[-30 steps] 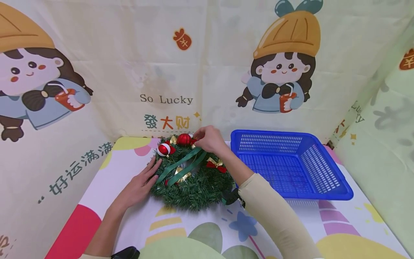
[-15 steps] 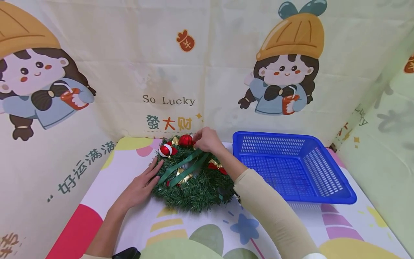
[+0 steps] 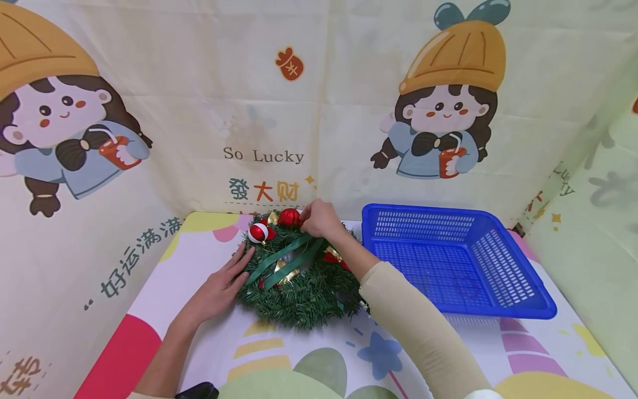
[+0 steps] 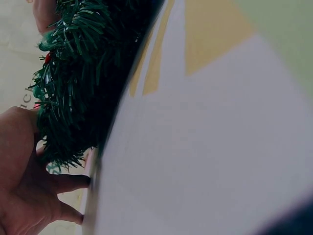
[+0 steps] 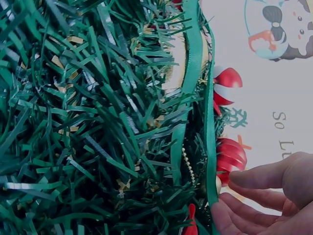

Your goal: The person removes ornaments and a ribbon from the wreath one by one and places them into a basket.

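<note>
A green Christmas wreath [image 3: 299, 293] lies on the table, trimmed with a plain red bauble [image 3: 289, 218], a red-and-white bauble [image 3: 257, 233], gold-and-red bows and a green ribbon [image 3: 279, 257]. My left hand [image 3: 216, 291] rests on its left edge, fingers spread and fairly straight. At the far side, my right hand [image 3: 321, 219] curls its fingers beside the plain red bauble. The right wrist view shows its fingertips [image 5: 237, 178] around a small gold-coloured ornament [image 5: 218, 184], touching the ribbon's edge; most of that ornament is hidden.
To the right of the wreath stands a blue plastic basket [image 3: 418, 266] with perforated sides. A printed cloth [image 3: 349, 111] hangs behind and at the sides. The table [image 3: 279, 382] has a colourful printed cover.
The whole scene shifts slightly right and down as the head view turns. Around the far side of the wreath the right fingers shift a little; the left hand keeps its place on it.
</note>
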{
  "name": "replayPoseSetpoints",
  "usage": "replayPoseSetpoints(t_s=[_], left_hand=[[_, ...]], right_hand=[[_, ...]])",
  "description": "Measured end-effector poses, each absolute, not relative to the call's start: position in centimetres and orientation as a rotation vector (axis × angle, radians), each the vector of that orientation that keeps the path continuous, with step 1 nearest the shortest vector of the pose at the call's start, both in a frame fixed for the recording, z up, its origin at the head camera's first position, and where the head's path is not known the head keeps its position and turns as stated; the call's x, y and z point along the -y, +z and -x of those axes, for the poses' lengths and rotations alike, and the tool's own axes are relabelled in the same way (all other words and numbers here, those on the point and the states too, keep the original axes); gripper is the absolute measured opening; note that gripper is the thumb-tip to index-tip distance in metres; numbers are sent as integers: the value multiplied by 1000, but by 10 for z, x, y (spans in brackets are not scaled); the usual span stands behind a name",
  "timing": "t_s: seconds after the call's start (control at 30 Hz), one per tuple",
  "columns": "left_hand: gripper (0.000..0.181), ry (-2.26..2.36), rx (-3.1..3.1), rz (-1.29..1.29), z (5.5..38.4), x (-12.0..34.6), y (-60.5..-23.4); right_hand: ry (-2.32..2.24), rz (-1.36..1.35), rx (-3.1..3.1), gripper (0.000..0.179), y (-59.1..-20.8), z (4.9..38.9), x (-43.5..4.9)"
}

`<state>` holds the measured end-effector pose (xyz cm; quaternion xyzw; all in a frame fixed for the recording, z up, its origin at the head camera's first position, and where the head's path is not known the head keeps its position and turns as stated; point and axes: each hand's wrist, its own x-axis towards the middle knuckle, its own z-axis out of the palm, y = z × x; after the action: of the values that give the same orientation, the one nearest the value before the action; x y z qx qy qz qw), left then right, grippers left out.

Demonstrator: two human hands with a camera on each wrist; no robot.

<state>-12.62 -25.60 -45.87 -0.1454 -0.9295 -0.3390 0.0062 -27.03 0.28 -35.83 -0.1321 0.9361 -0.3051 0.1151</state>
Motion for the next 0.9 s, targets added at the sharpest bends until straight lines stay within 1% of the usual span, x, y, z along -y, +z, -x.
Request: replayPoseSetpoints(t_s=[0.6,0.9], left_hand=[[58,-1060,2904,453,127,256,-460],[58,-1075,2906,437,126,255,-459]], right_hand=[[-822,403,-2811,18,-365,273,-1],[-843,404,-2808,18,-368,275,-1]])
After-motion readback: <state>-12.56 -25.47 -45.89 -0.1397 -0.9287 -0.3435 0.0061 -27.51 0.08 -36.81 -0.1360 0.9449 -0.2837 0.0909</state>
